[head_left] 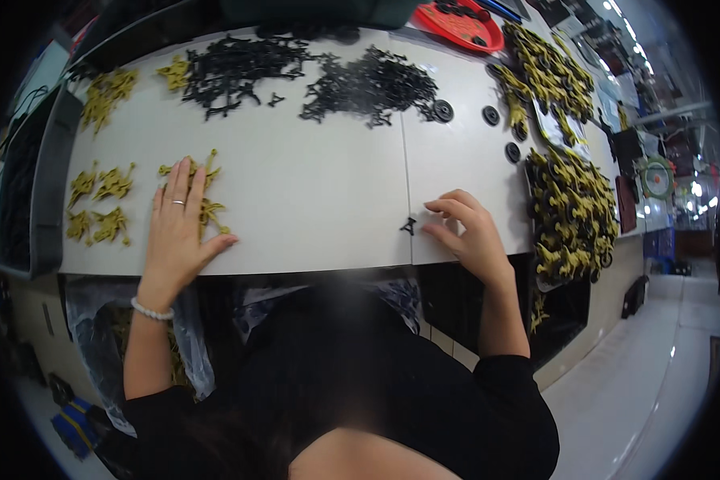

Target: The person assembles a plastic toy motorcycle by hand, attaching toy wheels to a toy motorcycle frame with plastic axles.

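My left hand [180,220] lies flat with its fingers stretched out over a few yellow plastic toy pieces [210,214], which poke out around the fingers. To its left, several more yellow pieces [114,184] are set out in two rows. My right hand [474,236] hovers near the front edge, thumb and index finger curved and apart, with nothing seen between them. Just left of those fingertips, a small black plastic part [408,226] rests on the seam of the white table [312,184].
Heaps of black parts [244,72] lie at the back, with loose yellow pieces [106,94] at far left. Black wheels [490,116] lie right of the seam. Toy motorcycles, yellow with black wheels [572,212], pile up at right. A red dish [464,32] and a grey bin [48,184] flank the table.
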Motion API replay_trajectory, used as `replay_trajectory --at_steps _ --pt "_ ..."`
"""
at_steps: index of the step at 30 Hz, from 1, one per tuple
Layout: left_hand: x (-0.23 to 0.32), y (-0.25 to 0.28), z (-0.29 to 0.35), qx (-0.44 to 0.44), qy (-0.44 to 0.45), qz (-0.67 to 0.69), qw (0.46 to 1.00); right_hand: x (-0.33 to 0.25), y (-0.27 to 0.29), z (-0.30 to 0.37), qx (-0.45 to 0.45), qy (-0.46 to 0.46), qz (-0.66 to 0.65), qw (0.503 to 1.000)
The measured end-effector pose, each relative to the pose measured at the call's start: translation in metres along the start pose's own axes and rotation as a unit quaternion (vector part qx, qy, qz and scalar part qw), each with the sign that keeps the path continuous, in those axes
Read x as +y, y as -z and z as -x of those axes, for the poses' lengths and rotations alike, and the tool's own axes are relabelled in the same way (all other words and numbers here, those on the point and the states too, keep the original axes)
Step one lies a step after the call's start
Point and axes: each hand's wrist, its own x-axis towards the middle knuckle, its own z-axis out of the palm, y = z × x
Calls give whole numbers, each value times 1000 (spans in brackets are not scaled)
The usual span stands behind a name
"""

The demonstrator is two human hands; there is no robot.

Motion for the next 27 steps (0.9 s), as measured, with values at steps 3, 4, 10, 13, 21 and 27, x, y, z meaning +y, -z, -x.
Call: replay_trajectory --at_steps 3,4,10,13,21,27 --pt "58 -14 -25 10 -6 20 1000 -7 -8 2 16 14 26 999" --pt "77 -19 -32 22 -4 26 999 -8 -12 2 16 12 25 999" --pt "169 -31 -60 33 19 65 997 -17 -26 4 34 5 76 997" --pt "179 -27 -62 55 18 92 994 -18 -28 3 28 21 61 998" --pt "141 -12 -38 103 -85 177 975 -18 -25 -5 26 18 78 996" --pt "144 -9 -38 56 -54 251 965 -18 -30 -8 24 10 -5 1000"
